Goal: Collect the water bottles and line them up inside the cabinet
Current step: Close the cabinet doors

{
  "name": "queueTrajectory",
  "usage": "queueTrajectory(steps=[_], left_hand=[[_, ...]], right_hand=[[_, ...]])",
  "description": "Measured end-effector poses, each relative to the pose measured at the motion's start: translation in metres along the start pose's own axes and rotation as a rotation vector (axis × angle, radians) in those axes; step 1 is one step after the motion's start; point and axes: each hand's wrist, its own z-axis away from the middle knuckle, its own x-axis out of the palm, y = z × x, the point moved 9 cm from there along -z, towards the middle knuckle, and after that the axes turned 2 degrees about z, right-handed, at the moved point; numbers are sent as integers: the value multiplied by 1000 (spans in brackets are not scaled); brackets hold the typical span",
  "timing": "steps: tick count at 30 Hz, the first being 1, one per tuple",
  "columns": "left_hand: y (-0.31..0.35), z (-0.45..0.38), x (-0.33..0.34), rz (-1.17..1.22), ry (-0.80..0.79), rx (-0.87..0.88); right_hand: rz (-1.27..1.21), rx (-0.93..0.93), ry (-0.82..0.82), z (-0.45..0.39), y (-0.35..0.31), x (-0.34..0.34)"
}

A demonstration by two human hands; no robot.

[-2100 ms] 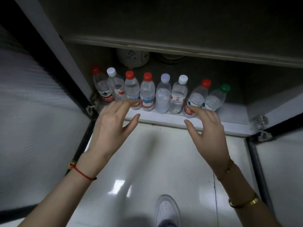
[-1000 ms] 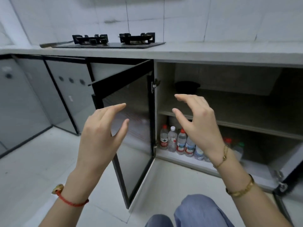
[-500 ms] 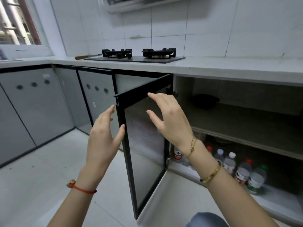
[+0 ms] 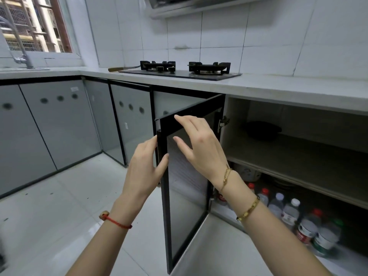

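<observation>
The water bottles (image 4: 286, 212) stand in a row on the bottom shelf of the open cabinet (image 4: 298, 154), low and to the right, running from near the hinge side away toward the right edge of the view, each upright with its long axis vertical. Caps show red, white, pale blue and one green at the near right end. The row looks set, so the judgement here is that the lining-up is done and the door is what is left.

The cabinet door (image 4: 187, 196) stands swung out toward the camera, its free edge nearest, tall axis vertical, hinged on the far right side. The left hand (image 4: 144, 170) is at that free edge – fingers reach behind the black frame, thumb lies on its front face, a pinch on the edge. The right hand (image 4: 201, 148) sits higher and further right, fingers spread and gently bent with the tips at the door's top rail; I cannot tell if they touch it. Both hands are at the door, well apart from the bottles – the left has the firmer hold, so the swing to the right likely starts there.

Labels: red-and-white and blue-and-white bands on the bottles, wording too blurred to read. A small white sticker (image 4: 74, 88) on a left-hand door is unreadable too
</observation>
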Motion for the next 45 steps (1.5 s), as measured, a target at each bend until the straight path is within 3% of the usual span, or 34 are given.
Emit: queueTrajectory(steps=[8,15,27,39,45], left_hand=[[36,16,6,100,3,161],[77,30,38,269,-14,276],[158,36,124,418,-117,431],[228,17,257,212,-258,478],[248,-2,320,95,-317,498]], right_hand=[[-19,-9,3,25,3,-16],[-3,31,129,60,29,-66],[251,51,207,112,83,-143],[537,321,243,145,212,-196],[668,359,224,142,280,-205]])
